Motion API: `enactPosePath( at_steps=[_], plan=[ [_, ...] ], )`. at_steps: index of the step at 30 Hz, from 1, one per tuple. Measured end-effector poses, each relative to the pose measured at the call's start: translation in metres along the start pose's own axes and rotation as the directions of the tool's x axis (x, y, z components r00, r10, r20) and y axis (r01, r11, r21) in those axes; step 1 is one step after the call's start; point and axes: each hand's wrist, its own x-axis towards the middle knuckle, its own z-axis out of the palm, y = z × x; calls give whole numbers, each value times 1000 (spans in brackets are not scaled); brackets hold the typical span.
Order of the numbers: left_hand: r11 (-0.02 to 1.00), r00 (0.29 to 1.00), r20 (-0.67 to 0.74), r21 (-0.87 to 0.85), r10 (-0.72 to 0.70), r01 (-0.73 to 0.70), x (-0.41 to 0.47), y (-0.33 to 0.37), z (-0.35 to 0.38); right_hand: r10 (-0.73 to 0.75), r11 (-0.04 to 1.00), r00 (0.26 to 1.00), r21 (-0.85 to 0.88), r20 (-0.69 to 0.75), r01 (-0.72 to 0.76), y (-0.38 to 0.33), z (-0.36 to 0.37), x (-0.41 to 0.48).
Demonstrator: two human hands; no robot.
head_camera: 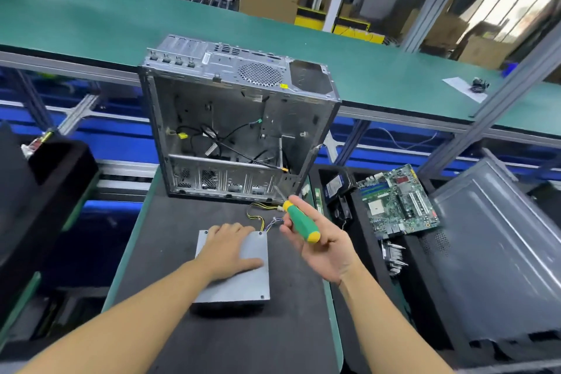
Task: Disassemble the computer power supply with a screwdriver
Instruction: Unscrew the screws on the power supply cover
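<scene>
The flat grey sheet-metal power supply box (239, 276) lies lid-up on the black foam mat (170, 246) of the work table. It sits just in front of the gutted silver PC tower case (236, 118), which stands open side toward the person w/ loose black cables inside. A bundle of thin yellow, black and blue wires (258, 217) runs from the box's far right corner toward the case.

Left hand (229, 247) lies flat on the lid, fingers straight, thumb out along the top: pressing, not gripping. Prob. there to pin the box so it won't skid on the mat once torque goes in.

Right hand (326, 247) hovers just right of the box, palm turned up, fingers curled round the green-and-yellow plastic-handled screwdriver (300, 223). The shaft is blurred and points up & away toward the case, tip on no screw. Reads as a re-grip or approach, not driving yet.

Small screws show at the lid corners, e.g. the far right corner screw (260, 233), so the lid seems fastened. By my read the task is at its start. Next move needs the tip turned down into a corner screw; far right is nearest the tool.

Off to the right a green motherboard (397, 200) and a grey steel side panel (498, 252) lie apart from the mat, leaving room around the box.
</scene>
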Motion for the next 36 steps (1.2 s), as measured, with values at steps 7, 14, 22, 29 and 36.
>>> enactPosePath(
  at_steps=[7,14,22,29,36],
  plan=[
    [997,999,1,-64,51,-51,-6,0,-5,-304,734,914,-677,-267,46,21,15,14],
    [972,983,-158,-230,-91,53,0,14,-8,-598,279,722,-935,-347,-219,16,21,32],
    [923,968,-244,-383,-55,-44,8,15,3,-591,206,747,-952,-304,-224,21,17,50],
    [931,963,-261,-362,-66,-35,9,15,5,-557,184,775,-955,-297,-234,26,11,53],
    [916,957,-278,-400,-84,-36,9,14,7,-459,84,851,-966,-254,-243,25,10,55]
  ],
)
